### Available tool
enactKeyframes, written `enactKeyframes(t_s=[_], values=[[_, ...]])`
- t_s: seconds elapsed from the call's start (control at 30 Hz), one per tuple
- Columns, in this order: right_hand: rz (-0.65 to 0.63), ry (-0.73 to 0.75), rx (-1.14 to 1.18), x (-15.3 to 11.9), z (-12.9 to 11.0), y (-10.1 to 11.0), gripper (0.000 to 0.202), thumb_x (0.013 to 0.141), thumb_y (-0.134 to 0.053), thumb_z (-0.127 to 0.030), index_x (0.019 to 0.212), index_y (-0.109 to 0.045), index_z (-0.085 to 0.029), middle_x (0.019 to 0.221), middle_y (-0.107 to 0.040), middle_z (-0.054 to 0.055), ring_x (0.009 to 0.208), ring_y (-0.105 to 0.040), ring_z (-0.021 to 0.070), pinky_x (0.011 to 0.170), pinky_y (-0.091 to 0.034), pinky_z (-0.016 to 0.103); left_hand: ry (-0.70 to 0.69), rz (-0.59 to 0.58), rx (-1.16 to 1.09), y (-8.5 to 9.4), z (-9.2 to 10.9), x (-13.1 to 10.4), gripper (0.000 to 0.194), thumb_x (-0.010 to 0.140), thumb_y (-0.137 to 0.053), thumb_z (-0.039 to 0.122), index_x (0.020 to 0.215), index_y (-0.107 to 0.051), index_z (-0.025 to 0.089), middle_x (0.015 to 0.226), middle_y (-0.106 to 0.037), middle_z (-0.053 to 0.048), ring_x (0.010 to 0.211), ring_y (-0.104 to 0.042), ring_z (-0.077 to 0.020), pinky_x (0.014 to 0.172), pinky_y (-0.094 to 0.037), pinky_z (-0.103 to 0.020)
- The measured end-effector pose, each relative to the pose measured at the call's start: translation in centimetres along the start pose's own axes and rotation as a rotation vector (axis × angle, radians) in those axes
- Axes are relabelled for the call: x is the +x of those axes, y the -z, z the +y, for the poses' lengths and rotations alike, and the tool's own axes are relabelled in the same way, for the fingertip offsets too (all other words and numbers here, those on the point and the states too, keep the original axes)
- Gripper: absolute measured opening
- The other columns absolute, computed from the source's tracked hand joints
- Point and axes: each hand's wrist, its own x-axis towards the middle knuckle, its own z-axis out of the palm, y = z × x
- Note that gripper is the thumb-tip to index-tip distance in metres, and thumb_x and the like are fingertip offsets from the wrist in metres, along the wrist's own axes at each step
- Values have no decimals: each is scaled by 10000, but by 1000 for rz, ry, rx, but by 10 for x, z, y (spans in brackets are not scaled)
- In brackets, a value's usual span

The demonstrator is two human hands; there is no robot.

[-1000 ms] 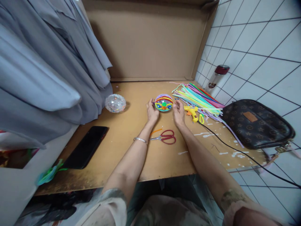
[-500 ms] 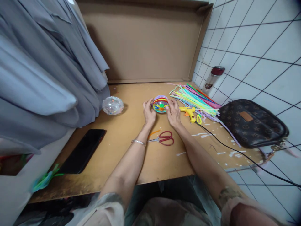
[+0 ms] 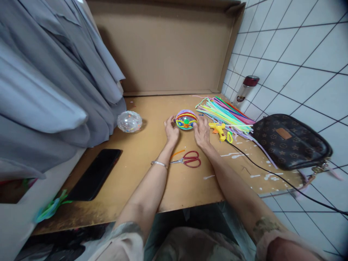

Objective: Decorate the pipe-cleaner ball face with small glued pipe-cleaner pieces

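Note:
A ball wrapped in colourful strips [image 3: 186, 120] rests on the wooden table between both hands. My left hand [image 3: 171, 131] is curved round its left side, fingertips at its edge. On the other side, my right hand [image 3: 202, 131] holds the ball with its fingers along the right edge. Red-handled scissors [image 3: 191, 159] lie nearer to me, beside a short orange strip [image 3: 178, 154]. Just right of my right hand is a yellow glue gun [image 3: 219, 130]. A clear ball with coloured specks [image 3: 129, 121] sits to the left.
Colourful pipe cleaners [image 3: 225, 114] lie behind the glue gun, near a red-capped bottle [image 3: 246, 90]. A brown bag [image 3: 293, 141] is at the right, a black phone [image 3: 95, 174] at the left. Grey cloth [image 3: 59, 72] hangs at the left; a cardboard panel [image 3: 165, 47] stands behind.
My fingers have drawn back slightly to the sides of the colourful ball, so more of its front shows. The other things lie as before.

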Motion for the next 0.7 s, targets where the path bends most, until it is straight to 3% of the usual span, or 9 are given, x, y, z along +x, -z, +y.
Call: enactKeyframes(t_s=[0.1,0.23,0.4,0.57,0.7], values=[[2,18,56,-1,-4,2,464,1041,-346,-447,1396,-581,-263,1366,-596,142,1352,-525,311,1136,-465,532,56,5,38,-1,-6,3,621,688,-556,11,1275,-648,191,1324,-613,-145,1189,-680,-261,1184,-469,-462],[33,24,65,6,-12,7,418,1026,-370,-405,1328,-614,-252,1330,-605,140,1346,-526,314,1146,-452,531,27,-6,37,-3,-12,4,603,685,-595,53,1263,-647,216,1326,-617,-137,1244,-655,-277,1198,-450,-467],[49,31,-11,43,-10,18,359,1026,-412,-344,1289,-631,-236,1353,-596,136,1330,-540,292,1159,-428,491,11,-17,62,-3,-12,4,577,691,-612,87,1255,-654,203,1305,-632,-143,1237,-651,-273,1188,-453,-452],[85,-126,-109,89,30,40,345,998,-446,-282,1245,-676,-205,1304,-652,140,1319,-551,306,1153,-426,512,-10,-20,60,-2,-10,2,570,654,-590,72,1202,-675,199,1255,-643,-125,1219,-654,-261,1176,-461,-424],[2,-396,-250,116,76,82,354,951,-483,-204,1191,-738,-152,1243,-728,168,1250,-632,321,1118,-467,470,0,-33,106,-2,-5,1,587,617,-573,41,1176,-678,186,1250,-635,-132,1220,-655,-275,1173,-463,-433]])
